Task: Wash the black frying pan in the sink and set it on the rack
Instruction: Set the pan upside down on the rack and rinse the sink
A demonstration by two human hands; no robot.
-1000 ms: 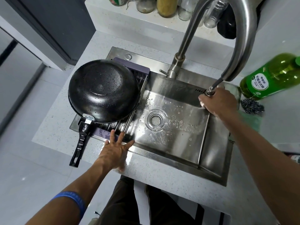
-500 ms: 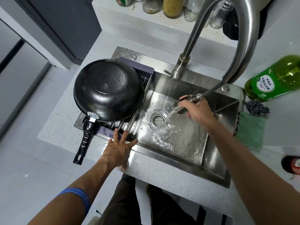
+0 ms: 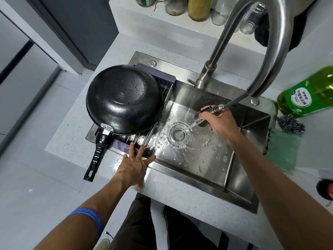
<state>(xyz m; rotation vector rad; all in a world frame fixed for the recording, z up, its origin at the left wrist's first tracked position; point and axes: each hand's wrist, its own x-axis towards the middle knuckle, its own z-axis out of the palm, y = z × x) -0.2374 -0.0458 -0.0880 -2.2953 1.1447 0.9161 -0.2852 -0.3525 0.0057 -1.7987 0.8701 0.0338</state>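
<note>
The black frying pan [image 3: 124, 100] lies upside down, wet, on the purple rack [image 3: 162, 78] over the left part of the steel sink [image 3: 207, 159]. Its black handle [image 3: 96, 156] sticks out over the counter's front edge. My left hand [image 3: 134, 164] rests flat with spread fingers on the sink's front rim, just below the rack's rods. My right hand [image 3: 221, 121] grips the pull-out spray head [image 3: 203, 119] of the faucet [image 3: 266, 33]. Water streams from it into the drain [image 3: 180, 134].
A green detergent bottle [image 3: 306, 92] lies on the counter at the right, with a steel scourer [image 3: 290, 126] and a green cloth [image 3: 282, 150] below it. Glass bottles [image 3: 198, 6] line the back ledge. A red-capped item [image 3: 327, 189] sits at the right edge.
My right hand pulled the spray head from the sink's right wall toward the middle, and the stream now falls on the drain. The left hand and the pan stayed put.
</note>
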